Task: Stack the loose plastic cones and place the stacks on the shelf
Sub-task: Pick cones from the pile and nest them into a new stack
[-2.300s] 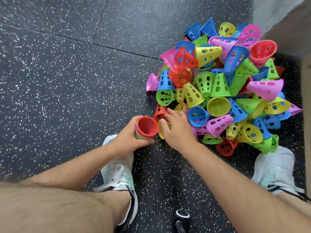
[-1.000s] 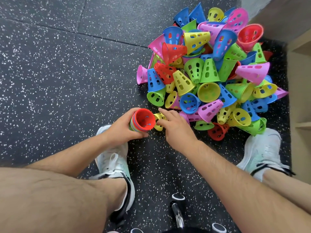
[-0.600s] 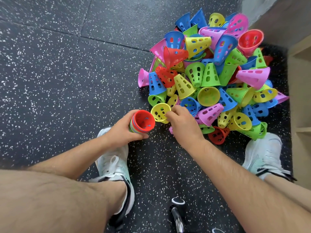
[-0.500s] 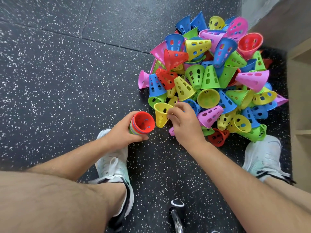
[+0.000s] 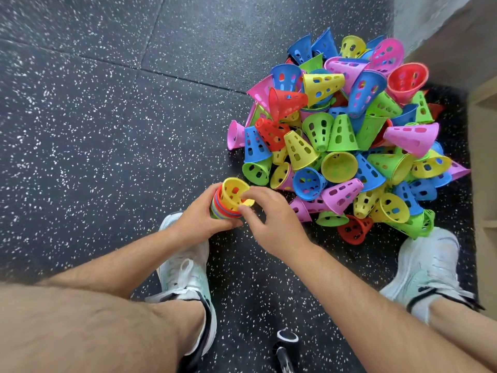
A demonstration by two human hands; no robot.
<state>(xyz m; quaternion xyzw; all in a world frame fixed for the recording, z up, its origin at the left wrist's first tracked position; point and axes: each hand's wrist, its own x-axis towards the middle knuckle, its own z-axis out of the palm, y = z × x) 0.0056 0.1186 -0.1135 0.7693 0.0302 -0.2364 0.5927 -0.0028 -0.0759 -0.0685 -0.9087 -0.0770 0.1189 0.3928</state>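
Left hand (image 5: 200,222) grips stack (image 5: 224,208); right hand (image 5: 271,219) fingertips on yellow cone (image 5: 234,192).

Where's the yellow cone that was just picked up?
In the head view, the yellow cone sits nested atop the stack in the left hand, right hand touching its rim.

Bare floor (image 5: 113,109) lies open from nine to twelve o'clock; the cone pile (image 5: 347,141) blocks one to three, shelf (image 5: 484,162) beyond.
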